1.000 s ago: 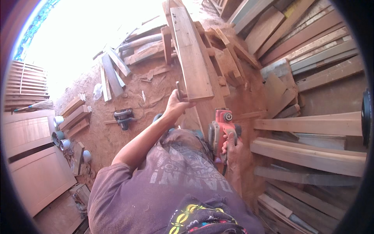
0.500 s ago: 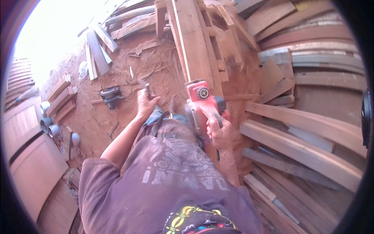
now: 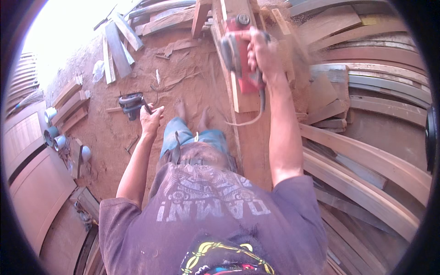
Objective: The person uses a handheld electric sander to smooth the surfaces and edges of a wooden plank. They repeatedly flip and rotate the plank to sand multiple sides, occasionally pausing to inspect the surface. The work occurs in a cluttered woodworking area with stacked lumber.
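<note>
My right hand (image 3: 263, 52) grips a red power tool (image 3: 240, 59) and holds it at arm's length on a long wooden plank (image 3: 245, 98) that runs away from me. Sawdust (image 3: 298, 59) flies off to the right of the tool. Its cable (image 3: 250, 120) hangs in a loop below it. My left hand (image 3: 150, 121) is out to the left with its fingers curled around a small dark stick (image 3: 146, 107). It hovers above a black power tool (image 3: 131, 104) that lies on the ground.
Long curved wooden pieces (image 3: 366, 160) are stacked at the right. Wooden door panels (image 3: 32, 183) lie at the left beside white cans (image 3: 52, 137). Board offcuts (image 3: 117, 50) lie at the top left on reddish, sawdust-covered ground. My bare feet (image 3: 192, 114) stand beside the plank.
My right hand has pushed the red tool along the plank, from close to my body out to full reach. My left hand has left the plank and swung out to the left.
</note>
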The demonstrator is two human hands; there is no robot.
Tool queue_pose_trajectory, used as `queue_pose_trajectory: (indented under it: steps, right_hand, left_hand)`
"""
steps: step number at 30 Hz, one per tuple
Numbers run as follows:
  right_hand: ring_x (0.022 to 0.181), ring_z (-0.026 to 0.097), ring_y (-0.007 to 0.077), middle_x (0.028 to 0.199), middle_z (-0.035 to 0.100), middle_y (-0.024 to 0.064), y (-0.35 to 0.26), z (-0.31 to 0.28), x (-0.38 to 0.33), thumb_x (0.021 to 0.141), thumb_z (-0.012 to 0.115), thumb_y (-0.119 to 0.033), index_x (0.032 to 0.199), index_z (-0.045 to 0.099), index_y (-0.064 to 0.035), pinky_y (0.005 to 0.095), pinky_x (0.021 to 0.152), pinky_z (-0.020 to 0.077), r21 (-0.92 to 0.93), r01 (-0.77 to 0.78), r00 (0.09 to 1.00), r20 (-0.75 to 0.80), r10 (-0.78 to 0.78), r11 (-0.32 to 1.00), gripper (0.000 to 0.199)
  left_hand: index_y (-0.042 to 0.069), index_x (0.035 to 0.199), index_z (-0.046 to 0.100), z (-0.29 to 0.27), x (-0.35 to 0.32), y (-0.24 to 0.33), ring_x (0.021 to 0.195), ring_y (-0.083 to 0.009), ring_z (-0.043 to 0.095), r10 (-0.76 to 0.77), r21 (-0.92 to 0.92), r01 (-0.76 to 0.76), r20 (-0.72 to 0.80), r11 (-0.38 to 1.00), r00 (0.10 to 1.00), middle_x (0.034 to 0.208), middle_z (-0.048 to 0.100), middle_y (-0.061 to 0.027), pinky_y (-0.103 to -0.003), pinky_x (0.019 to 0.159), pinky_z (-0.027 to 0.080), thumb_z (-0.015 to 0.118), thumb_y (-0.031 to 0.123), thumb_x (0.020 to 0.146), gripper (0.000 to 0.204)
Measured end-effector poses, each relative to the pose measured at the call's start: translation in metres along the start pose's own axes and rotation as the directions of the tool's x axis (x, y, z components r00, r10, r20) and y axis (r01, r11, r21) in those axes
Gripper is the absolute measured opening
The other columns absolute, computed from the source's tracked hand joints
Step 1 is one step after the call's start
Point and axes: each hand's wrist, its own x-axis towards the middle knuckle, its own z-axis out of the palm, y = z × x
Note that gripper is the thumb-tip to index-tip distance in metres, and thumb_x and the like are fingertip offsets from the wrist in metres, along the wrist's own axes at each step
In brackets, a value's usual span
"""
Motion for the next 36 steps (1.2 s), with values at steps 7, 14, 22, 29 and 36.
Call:
queue_pose_trajectory:
  steps: [7, 14, 22, 29, 36]
  right_hand:
    - [0.051, 0.052, 0.0047, 0.065, 0.057, -0.0042, 0.098, -0.027, -0.210, 0.107, 0.060, -0.042, 0.080, 0.063, -0.0069, 0.0246, 0.045, 0.0385, 0.044, -0.134, 0.990, -0.034, 0.135, 0.990, 0.044]
    - [0.048, 0.051, 0.0050, 0.063, 0.054, -0.0046, 0.077, -0.008, -0.142, 0.108, 0.056, -0.046, 0.081, 0.062, -0.0090, 0.0240, 0.044, 0.0379, -0.014, -0.031, 0.998, -0.063, 0.030, 0.999, 0.047]
    - [0.048, 0.051, 0.0081, 0.058, 0.055, -0.0036, -0.004, 0.002, 0.010, 0.102, 0.060, -0.054, 0.079, 0.072, -0.0049, 0.0296, 0.047, 0.0420, 0.029, 0.021, 0.999, -0.049, -0.020, 0.999, 0.055]
    - [0.055, 0.051, 0.0040, 0.063, 0.054, -0.0063, 0.089, -0.026, -0.212, 0.108, 0.056, -0.042, 0.090, 0.078, -0.0043, 0.0256, 0.050, 0.0385, 0.031, -0.141, 0.987, -0.078, 0.143, 0.990, 0.046]
    - [0.054, 0.054, 0.0044, 0.061, 0.055, -0.0055, 0.078, -0.017, -0.169, 0.108, 0.059, -0.039, 0.078, 0.069, -0.0071, 0.0258, 0.048, 0.0410, 0.045, -0.120, 0.983, -0.132, 0.125, 0.992, 0.045]
  left_hand:
    - [-0.001, 0.126, 0.055, -0.053, -0.006, -0.046, 0.100, -0.0208, 0.068, -0.165, 0.049, 0.171, -0.109, 0.984, 0.980, 0.121, 0.059, -0.0134, -0.033, 0.070, 0.064, 0.088, 0.016, 0.087, 0.054]
    - [-0.002, 0.126, 0.056, -0.061, -0.009, -0.055, 0.094, -0.0203, 0.067, -0.180, -0.004, 0.182, -0.190, 0.983, 0.965, 0.118, 0.059, -0.0116, -0.033, 0.068, 0.063, 0.088, 0.018, 0.086, 0.055]
    - [0.000, 0.129, 0.056, 0.007, 0.022, 0.034, 0.086, -0.0169, 0.071, -0.044, -0.080, 0.050, 0.084, 0.996, 0.996, 0.115, 0.066, -0.0118, -0.028, 0.063, 0.058, 0.087, 0.018, 0.089, 0.053]
    - [0.002, 0.131, 0.056, -0.067, 0.009, -0.041, 0.093, -0.0196, 0.069, -0.188, -0.037, 0.185, -0.110, 0.982, 0.976, 0.123, 0.063, -0.0112, -0.031, 0.068, 0.062, 0.084, 0.014, 0.088, 0.053]
    - [0.005, 0.126, 0.053, -0.080, 0.000, -0.058, 0.108, -0.0211, 0.065, -0.228, -0.095, 0.214, -0.181, 0.972, 0.957, 0.127, 0.058, -0.0099, -0.034, 0.073, 0.064, 0.085, 0.010, 0.086, 0.051]
